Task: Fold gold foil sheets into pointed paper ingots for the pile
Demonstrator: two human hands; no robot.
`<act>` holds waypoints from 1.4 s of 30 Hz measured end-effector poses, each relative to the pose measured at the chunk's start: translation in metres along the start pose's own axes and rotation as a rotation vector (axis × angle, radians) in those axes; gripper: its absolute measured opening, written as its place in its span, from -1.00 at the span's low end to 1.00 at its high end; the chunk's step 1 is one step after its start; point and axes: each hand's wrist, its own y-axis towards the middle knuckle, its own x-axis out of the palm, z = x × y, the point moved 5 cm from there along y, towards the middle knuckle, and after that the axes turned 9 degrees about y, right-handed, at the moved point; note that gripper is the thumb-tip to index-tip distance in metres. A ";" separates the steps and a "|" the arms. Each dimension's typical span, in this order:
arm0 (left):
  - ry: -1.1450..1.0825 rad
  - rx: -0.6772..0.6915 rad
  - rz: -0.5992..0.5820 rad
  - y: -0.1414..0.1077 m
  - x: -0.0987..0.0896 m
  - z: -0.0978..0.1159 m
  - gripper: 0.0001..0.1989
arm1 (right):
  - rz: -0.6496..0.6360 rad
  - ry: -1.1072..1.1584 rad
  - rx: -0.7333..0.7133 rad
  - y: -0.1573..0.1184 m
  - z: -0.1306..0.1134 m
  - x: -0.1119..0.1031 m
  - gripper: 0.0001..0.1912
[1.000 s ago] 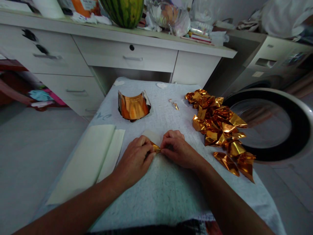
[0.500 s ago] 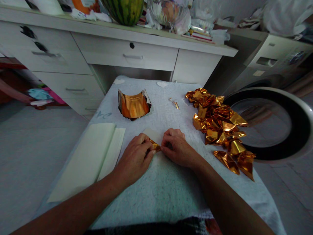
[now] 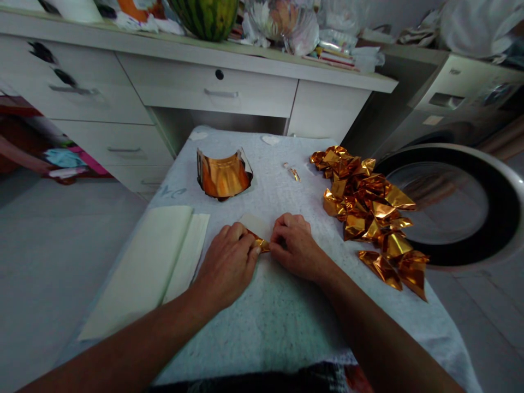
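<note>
Near the middle of the cloth-covered table (image 3: pixel 303 322), my left hand (image 3: pixel 231 259) is closed on a small gold foil piece (image 3: pixel 261 243). The fingertips of my right hand (image 3: pixel 295 245) pinch the right end of that same piece. A pale paper (image 3: pixel 254 222) lies just beyond my hands, partly hidden by them. Folded gold foil pieces (image 3: pixel 368 204) are heaped at the right. Behind my left hand stands a curved stack of gold sheets (image 3: pixel 225 176). Small gold scraps (image 3: pixel 293 173) lie to the right of the stack.
Pale yellowish paper sheets (image 3: pixel 143 262) lie at the left of the table. A white cabinet (image 3: pixel 221 90) stands behind, with a watermelon (image 3: pixel 207 16) and bags on top. An open round washing machine door (image 3: pixel 499 207) is at the right.
The fingers of my left hand have shifted slightly over the gold foil piece, covering its left part a little differently. My right hand stays almost in place.
</note>
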 end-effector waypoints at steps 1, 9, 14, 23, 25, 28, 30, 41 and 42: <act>0.000 -0.004 -0.002 0.001 0.000 0.000 -0.79 | 0.000 -0.002 0.000 0.000 0.000 0.000 -0.87; -0.060 -0.030 0.023 0.001 0.001 -0.003 -0.85 | 0.013 -0.008 0.029 0.001 -0.001 0.001 -0.91; -0.064 -0.020 0.031 0.002 0.000 -0.003 -0.84 | 0.016 0.005 0.021 0.002 0.000 0.001 -0.88; -0.007 -0.019 0.032 0.002 0.001 -0.002 -0.91 | 0.016 0.001 0.028 0.001 0.000 0.001 -0.89; -0.037 -0.030 0.045 0.002 0.001 -0.004 -0.96 | 0.017 0.002 0.023 0.001 0.000 0.001 -0.90; -0.106 -0.023 0.051 0.002 0.001 -0.006 -0.94 | 0.019 -0.008 0.019 0.001 -0.001 0.001 -0.91; -0.155 0.000 0.039 0.001 0.002 -0.007 -0.88 | 0.013 -0.022 0.019 0.001 -0.001 0.002 -0.91; -0.213 0.012 0.008 0.004 0.004 -0.010 -0.74 | 0.048 -0.143 0.011 -0.003 -0.002 0.001 -0.79; -0.214 0.011 0.009 0.004 0.004 -0.010 -0.75 | 0.049 -0.148 0.009 -0.004 -0.004 0.002 -0.78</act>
